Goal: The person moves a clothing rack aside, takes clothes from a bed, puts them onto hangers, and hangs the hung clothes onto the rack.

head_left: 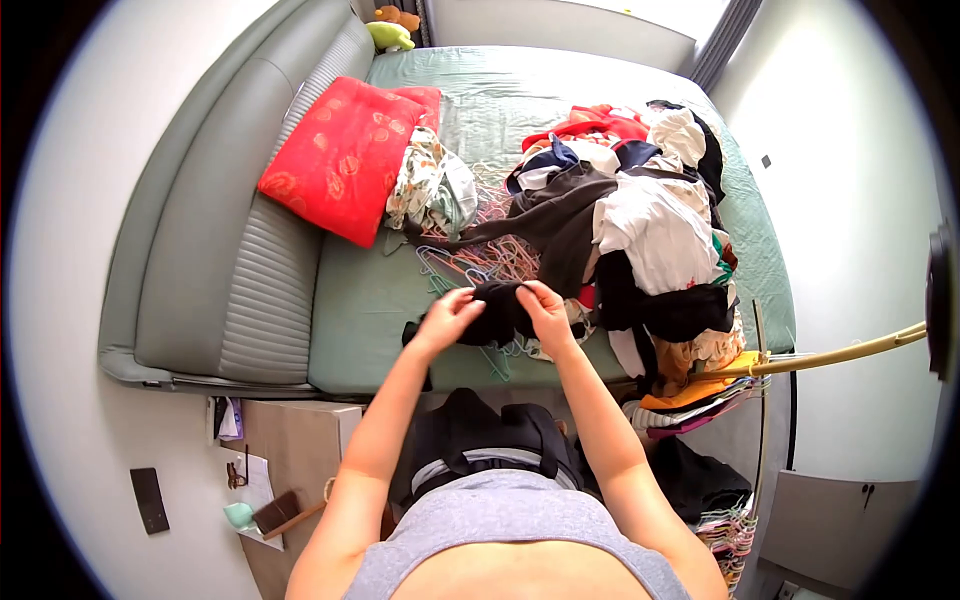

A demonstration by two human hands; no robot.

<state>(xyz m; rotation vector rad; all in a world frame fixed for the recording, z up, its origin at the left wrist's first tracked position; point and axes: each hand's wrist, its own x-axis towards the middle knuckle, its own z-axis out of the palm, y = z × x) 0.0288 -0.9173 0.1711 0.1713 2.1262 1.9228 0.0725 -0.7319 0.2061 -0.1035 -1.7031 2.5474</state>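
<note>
Both hands are over the near edge of the bed, with a black garment (pixel 497 312) stretched between them. My left hand (pixel 448 318) pinches its left side, and part of the cloth hangs down beside that wrist. At the garment's right side, my right hand (pixel 545 310) has its fingers closed on the upper edge. Just beyond the hands lies a tangle of pink and pale hangers (pixel 505 258). A dark grey garment (pixel 570 225) stretches across them. To the right is a large heap of clothes with a white shirt (pixel 655 225) on top.
Red pillows (pixel 345 155) and a patterned cloth (pixel 432 185) lie by the grey headboard (pixel 200 220). A gold rail (pixel 840 357) with hung clothes (pixel 700 397) crosses at the right. A wooden bedside cabinet (pixel 300 440) stands at the lower left. More hangers (pixel 730 540) are at the lower right.
</note>
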